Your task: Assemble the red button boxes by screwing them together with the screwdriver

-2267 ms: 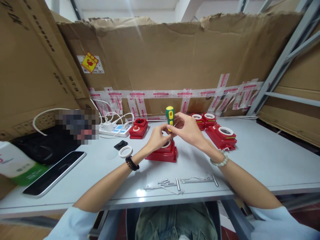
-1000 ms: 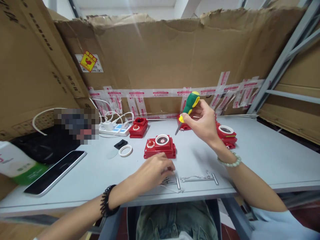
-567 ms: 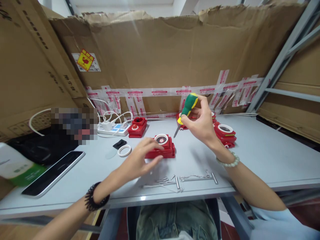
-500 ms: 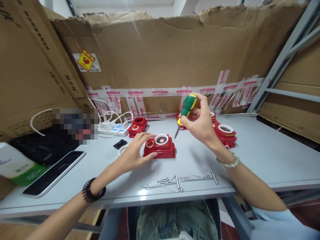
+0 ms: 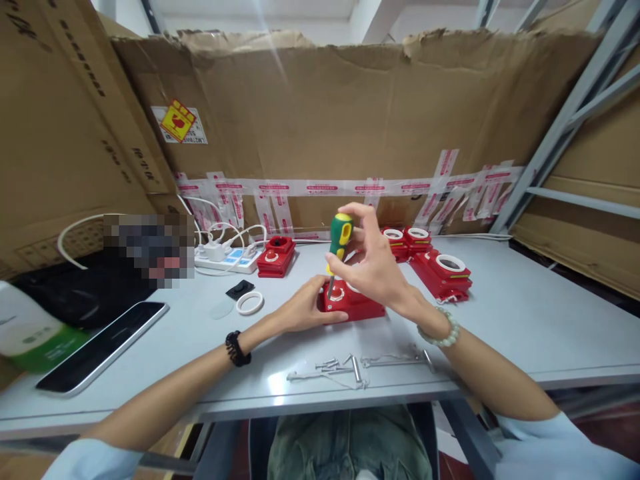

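My left hand point(image 5: 305, 307) grips the left end of a red box point(image 5: 363, 309) lying on the table, thumb along its front and fingers behind. Above the box, my right hand point(image 5: 370, 257) is closed on a green and yellow screwdriver point(image 5: 338, 235). The screwdriver stands nearly upright, its tip down at the box's left part, close to the round button; whether it sits on a screw I cannot tell. My right hand hides much of the box's white ring. Loose screws point(image 5: 327, 364) and metal T-shaped rods point(image 5: 356, 369) with cords lie in front of the box.
Another red box point(image 5: 276, 257) stands by a power strip point(image 5: 230, 257) with white cables. More red boxes point(image 5: 441, 275) sit behind to the right. A white ring point(image 5: 249, 303), a black piece point(image 5: 240, 289) and a phone point(image 5: 103, 347) lie left. Cardboard point(image 5: 320, 120) walls the back.
The red box has moved right with my left hand on it. My right hand has brought the screwdriver left and down onto the box, turning it more upright.
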Demonstrator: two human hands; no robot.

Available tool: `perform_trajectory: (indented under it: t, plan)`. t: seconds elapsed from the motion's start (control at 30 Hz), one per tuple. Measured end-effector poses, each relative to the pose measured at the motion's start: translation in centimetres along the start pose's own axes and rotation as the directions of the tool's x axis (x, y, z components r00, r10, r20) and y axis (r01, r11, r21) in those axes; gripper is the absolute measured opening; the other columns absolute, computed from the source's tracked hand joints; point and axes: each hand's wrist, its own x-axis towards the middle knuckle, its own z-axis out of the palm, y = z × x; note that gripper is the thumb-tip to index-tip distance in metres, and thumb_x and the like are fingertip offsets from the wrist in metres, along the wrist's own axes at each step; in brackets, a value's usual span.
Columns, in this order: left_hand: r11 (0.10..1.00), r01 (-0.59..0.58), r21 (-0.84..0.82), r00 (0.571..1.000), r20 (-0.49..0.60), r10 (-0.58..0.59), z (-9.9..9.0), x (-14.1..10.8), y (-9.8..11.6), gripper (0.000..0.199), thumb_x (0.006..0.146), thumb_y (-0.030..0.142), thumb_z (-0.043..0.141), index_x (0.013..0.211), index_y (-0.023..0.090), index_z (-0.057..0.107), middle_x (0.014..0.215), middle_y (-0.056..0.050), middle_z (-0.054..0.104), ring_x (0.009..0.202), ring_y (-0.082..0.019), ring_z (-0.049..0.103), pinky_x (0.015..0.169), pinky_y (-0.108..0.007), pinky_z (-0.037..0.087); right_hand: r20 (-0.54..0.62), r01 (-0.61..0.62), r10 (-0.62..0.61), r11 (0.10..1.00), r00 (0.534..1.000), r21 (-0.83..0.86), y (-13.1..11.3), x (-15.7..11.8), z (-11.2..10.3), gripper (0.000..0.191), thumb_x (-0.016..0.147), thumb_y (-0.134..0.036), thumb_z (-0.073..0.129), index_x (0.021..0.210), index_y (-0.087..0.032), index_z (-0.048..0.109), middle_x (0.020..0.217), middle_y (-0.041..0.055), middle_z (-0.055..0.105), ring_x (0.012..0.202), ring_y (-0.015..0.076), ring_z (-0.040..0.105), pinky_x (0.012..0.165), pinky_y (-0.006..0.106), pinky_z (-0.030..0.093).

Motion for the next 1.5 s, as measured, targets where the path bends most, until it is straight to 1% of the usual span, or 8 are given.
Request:
perform_trajectory:
  t: [0.13, 0.4, 0.73, 0.93, 1.07, 1.23, 1.4, 1.5]
  plan:
    - [0.997, 0.015, -0.075, 1.0, 0.002, -0.014, 0.8, 0.1, -0.6, 0.056, 0.073, 0.054, 0.071, 0.11, 0.014, 0.057, 0.09, -0.006, 0.067, 0.073, -0.02, 0.061, 0.063, -0.031, 0.049, 0.05, -0.005, 0.007, 0.999, 0.999, -0.044, 0.5, -0.9, 0.2, 0.054, 0.075, -0.015, 0.06, 0.122, -0.026, 0.035, 0.083, -0.0044, 0.054, 0.066, 0.0114, 0.058, 0.059, 0.028, 0.053]
    - [0.996, 0.004, -0.093, 1.0, -0.027, -0.006, 0.8, 0.0, -0.5, 0.045, 0.073, 0.047, 0.074, 0.1, 0.015, 0.058, 0.075, -0.002, 0.065, 0.066, -0.017, 0.059, 0.058, -0.027, 0.046, 0.045, -0.014, 0.017, 0.998, 0.999, -0.064, 0.9, -1.2, 0.5, 0.054, 0.075, -0.017, 0.059, 0.122, -0.026, 0.034, 0.084, -0.0045, 0.055, 0.065, 0.0104, 0.058, 0.054, 0.024, 0.049]
    - [0.998, -0.002, -0.068, 1.0, -0.014, 0.001, 0.7, 0.0, -0.2, 0.046, 0.075, 0.05, 0.071, 0.102, 0.015, 0.06, 0.078, -0.002, 0.065, 0.066, -0.016, 0.057, 0.057, -0.026, 0.044, 0.005, 0.049, -0.049, 0.971, 0.999, -0.235, 0.4, -1.3, 0.7, 0.048, 0.075, -0.016, 0.059, 0.119, -0.024, 0.039, 0.081, -0.004, 0.053, 0.062, 0.0099, 0.051, 0.058, 0.026, 0.045]
    - [0.999, 0.008, -0.039, 1.0, -0.004, -0.008, 0.7, 0.0, -0.6, 0.048, 0.075, 0.049, 0.071, 0.106, 0.015, 0.059, 0.083, -0.003, 0.066, 0.067, -0.016, 0.057, 0.058, -0.027, 0.044, 0.046, 0.039, -0.025, 0.936, 0.999, -0.349, 0.1, -1.1, 0.6, 0.045, 0.076, -0.013, 0.056, 0.118, -0.022, 0.043, 0.081, -0.0028, 0.054, 0.063, 0.0104, 0.05, 0.059, 0.024, 0.041]
    - [0.998, -0.021, -0.064, 1.0, -0.015, 0.02, 0.8, 0.0, -0.6, 0.046, 0.075, 0.049, 0.071, 0.105, 0.015, 0.06, 0.088, -0.005, 0.067, 0.073, -0.018, 0.059, 0.063, -0.028, 0.047, 0.143, 0.069, 0.002, 0.871, 0.99, -0.486, -0.8, -0.6, 1.1, 0.047, 0.076, -0.013, 0.055, 0.121, -0.018, 0.042, 0.081, -0.0005, 0.058, 0.059, 0.0106, 0.047, 0.056, 0.023, 0.036]
    - [0.996, -0.007, -0.085, 1.0, -0.008, 0.007, 0.8, 0.0, -0.6, 0.044, 0.074, 0.05, 0.071, 0.099, 0.014, 0.062, 0.082, -0.005, 0.068, 0.07, -0.018, 0.06, 0.061, -0.027, 0.046, 0.218, 0.114, 0.055, 0.717, 0.974, -0.688, -2.2, 0.5, 1.4, 0.035, 0.086, -0.031, 0.059, 0.116, -0.017, 0.049, 0.07, 0.0022, 0.058, 0.057, 0.0139, 0.046, 0.054, 0.026, 0.028]
    - [0.998, 0.003, -0.061, 1.0, 0.009, -0.003, 0.6, 0.1, -0.2, 0.042, 0.075, 0.05, 0.071, 0.096, 0.015, 0.062, 0.069, -0.001, 0.064, 0.058, -0.015, 0.054, 0.055, -0.026, 0.041, 0.373, 0.166, -0.001, 0.897, 0.928, -0.411, -1.7, 2.3, 0.7, 0.027, 0.084, -0.016, 0.053, 0.111, -0.02, 0.047, 0.074, -0.0015, 0.055, 0.059, 0.0121, 0.044, 0.06, 0.027, 0.036]
    - [0.996, -0.046, -0.082, 0.999, 0.014, 0.047, 0.4, 0.1, 0.1, 0.037, 0.078, 0.047, 0.069, 0.098, 0.016, 0.062, 0.074, -0.001, 0.064, 0.063, -0.015, 0.056, 0.059, -0.026, 0.043, 0.497, 0.183, -0.064, 0.964, 0.865, -0.194, -1.1, 3.3, -0.2, 0.034, 0.081, -0.014, 0.054, 0.113, -0.023, 0.044, 0.089, -0.0007, 0.057, 0.068, 0.0115, 0.047, 0.064, 0.025, 0.04]
